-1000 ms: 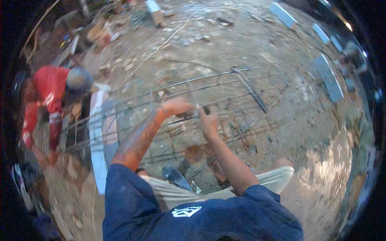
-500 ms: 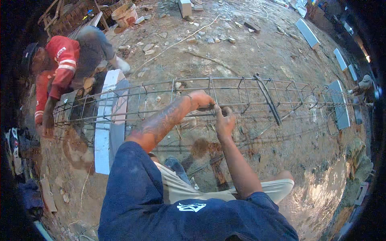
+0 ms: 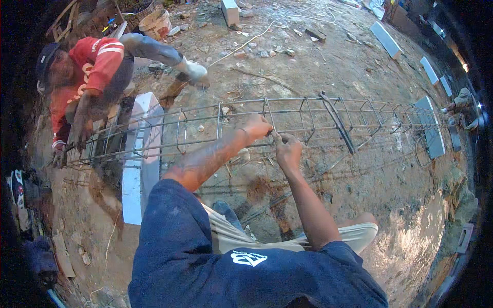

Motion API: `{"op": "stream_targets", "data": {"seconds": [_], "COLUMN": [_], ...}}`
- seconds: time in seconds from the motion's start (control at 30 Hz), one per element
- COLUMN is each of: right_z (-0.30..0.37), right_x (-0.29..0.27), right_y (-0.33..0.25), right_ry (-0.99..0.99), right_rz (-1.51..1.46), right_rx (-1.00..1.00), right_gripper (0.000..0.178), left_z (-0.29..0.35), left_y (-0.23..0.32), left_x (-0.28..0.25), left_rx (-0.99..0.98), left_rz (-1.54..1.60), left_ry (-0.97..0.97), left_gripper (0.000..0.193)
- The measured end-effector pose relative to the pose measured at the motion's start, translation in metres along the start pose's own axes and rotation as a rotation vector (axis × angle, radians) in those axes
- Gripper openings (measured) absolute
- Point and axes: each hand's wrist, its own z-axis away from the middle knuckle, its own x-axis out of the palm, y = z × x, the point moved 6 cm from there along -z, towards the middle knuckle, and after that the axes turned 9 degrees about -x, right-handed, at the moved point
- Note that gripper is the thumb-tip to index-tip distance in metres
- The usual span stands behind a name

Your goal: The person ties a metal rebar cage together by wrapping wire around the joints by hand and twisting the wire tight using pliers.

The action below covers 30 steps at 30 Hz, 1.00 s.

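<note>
A long steel rebar cage [image 3: 221, 119] runs across in front of me, made of long bars with square stirrups around them. My left hand [image 3: 256, 127] is closed at a stirrup near the middle, its fingertips against the steel. Close beside it on the right, my right hand [image 3: 288, 151] pinches at the same stirrup by the lower bar. Whatever is between the fingers of either hand is too small to make out. A dark pair of bars [image 3: 339, 123] leans across the cage to the right of my hands.
Under the cage's left part lies a pale block [image 3: 134, 190]; another block [image 3: 430, 128] stands at its right end. At the far left a co-worker in a red top [image 3: 105, 66] bends over the cage end. A bucket [image 3: 155, 24], rubble and a pale cord [image 3: 246, 43] lie beyond.
The co-worker has shifted right, with a leg stretched further out toward the cage. My right hand's fingers have drawn closer together; both my hands stay at the same stirrup.
</note>
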Motion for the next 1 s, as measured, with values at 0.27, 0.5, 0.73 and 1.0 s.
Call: {"op": "stream_targets", "data": {"seconds": [0.27, 0.5, 0.73, 1.0], "right_z": [-0.009, -0.006, -0.039, -0.086], "right_x": [-0.015, -0.03, -0.034, 0.009], "right_y": [-0.025, -0.044, -0.086, -0.157], "right_ry": [-0.062, -0.331, -0.698, -0.873], "right_rz": [0.092, 0.521, 0.95, 1.133], "right_rx": [-0.033, -0.256, -0.533, -1.104], "right_gripper": [0.03, 0.017, 0.014, 0.01], "left_z": [0.056, 0.083, 0.107, 0.034], "left_y": [0.025, 0.026, 0.031, 0.02], "left_x": [-0.01, -0.004, 0.01, -0.01], "left_rx": [0.67, 0.99, 1.249, 0.844], "left_rz": [-0.02, -0.19, -0.469, -0.13], "left_ry": [0.485, 0.507, 0.633, 0.246], "left_gripper": [0.014, 0.011, 0.008, 0.022]}}
